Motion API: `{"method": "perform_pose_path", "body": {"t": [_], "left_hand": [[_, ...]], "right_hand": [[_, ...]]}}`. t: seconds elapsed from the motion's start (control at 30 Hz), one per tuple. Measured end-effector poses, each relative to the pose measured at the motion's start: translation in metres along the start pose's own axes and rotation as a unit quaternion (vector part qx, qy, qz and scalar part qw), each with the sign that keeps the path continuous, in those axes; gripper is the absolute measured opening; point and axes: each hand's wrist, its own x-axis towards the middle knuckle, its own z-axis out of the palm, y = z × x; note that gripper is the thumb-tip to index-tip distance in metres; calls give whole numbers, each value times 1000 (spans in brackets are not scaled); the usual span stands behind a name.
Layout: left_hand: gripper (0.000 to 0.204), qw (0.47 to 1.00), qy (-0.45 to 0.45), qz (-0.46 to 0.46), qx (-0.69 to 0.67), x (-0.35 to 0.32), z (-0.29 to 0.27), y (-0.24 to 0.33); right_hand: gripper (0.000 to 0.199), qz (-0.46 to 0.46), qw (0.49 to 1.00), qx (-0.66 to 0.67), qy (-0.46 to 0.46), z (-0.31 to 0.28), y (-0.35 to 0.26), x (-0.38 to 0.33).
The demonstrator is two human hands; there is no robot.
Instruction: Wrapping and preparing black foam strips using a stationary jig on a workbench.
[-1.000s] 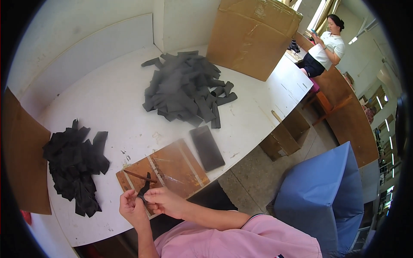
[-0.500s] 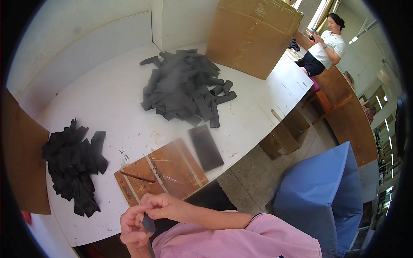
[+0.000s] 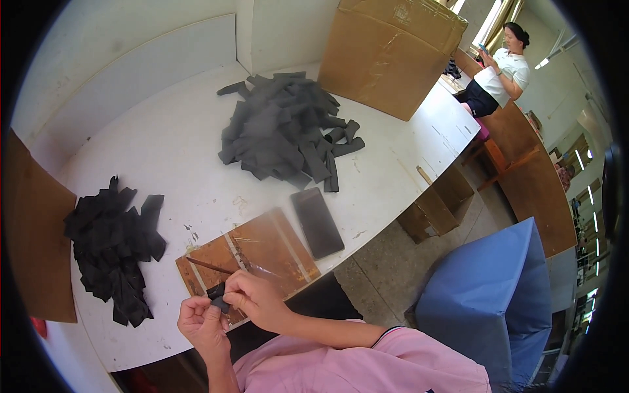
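Between my two hands is a small dark fabric piece [image 3: 217, 296], gripped from both sides over the near edge of a brown board [image 3: 268, 245]. My left hand [image 3: 200, 322] pinches its left side with thumb and fingers. From the right, my right hand [image 3: 257, 300] pinches the other side. On the board, just beyond my hands, lies a thin dark brown stick [image 3: 208, 264], its right end close to my right fingers. A heap of black fabric pieces [image 3: 114, 245] lies to the left, and a bigger heap of dark grey fabric pieces [image 3: 278, 131] farther back.
A dark phone [image 3: 317, 223] lies right of the board. One cardboard box [image 3: 393, 56] stands at the back; another [image 3: 38, 229] is at the left edge. A blue fabric bin [image 3: 468, 298] stands on the floor at right. Beyond, a person [image 3: 501, 72] holds a phone.
Both hands have moved up and away from my body, onto the board's near edge. The fabric piece, hanging below my fingers before, is now held up between both hands.
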Motion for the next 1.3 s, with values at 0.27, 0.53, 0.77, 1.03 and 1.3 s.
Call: {"method": "perform_pose_path", "body": {"t": [0.27,0.53,0.77,1.03,1.3], "left_hand": [[24,928,-195,-184,-260,1,-4,16],[39,808,-320,-190,-456,19,34,66],[33,860,-102,-266,-424,48,42,64],[28,866,-226,-171,-412,55,38,78],[12,902,-100,-256,-334,63,27,30]], "right_hand": [[11,178,938,279,-100,-4,2,0],[11,-7,992,50,-113,-37,-87,30],[16,169,953,195,-159,-40,-60,75],[18,110,969,171,-138,-33,-89,83],[19,203,940,226,-158,-30,-16,75]]}}
